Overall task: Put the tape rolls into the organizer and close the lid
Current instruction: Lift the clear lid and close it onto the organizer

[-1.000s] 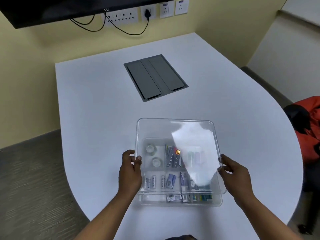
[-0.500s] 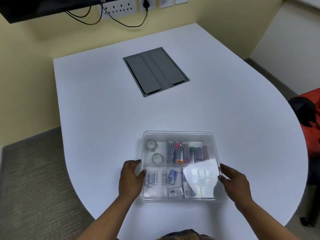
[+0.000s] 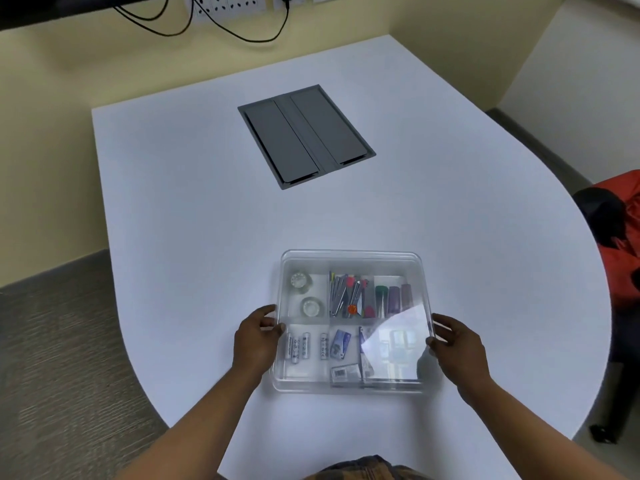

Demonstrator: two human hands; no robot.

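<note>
A clear plastic organizer (image 3: pixel 353 388) sits on the white table near its front edge, with its transparent lid (image 3: pixel 353 261) lying flat on top. Two clear tape rolls (image 3: pixel 300 282) (image 3: pixel 312 306) lie in the far left compartment, seen through the lid. My left hand (image 3: pixel 256 344) grips the lid's left edge. My right hand (image 3: pixel 453 348) grips its right edge. Other compartments hold batteries, pens, tubes and small packets.
The white table (image 3: pixel 194 202) has a grey cable hatch (image 3: pixel 304 135) set in its middle. A red and black chair (image 3: pixel 620 244) stands at the right. Sockets and black cables run along the far wall.
The lid was tilted up on its far side a second ago and has come down flat onto the organizer. Both hands stayed on its side edges.
</note>
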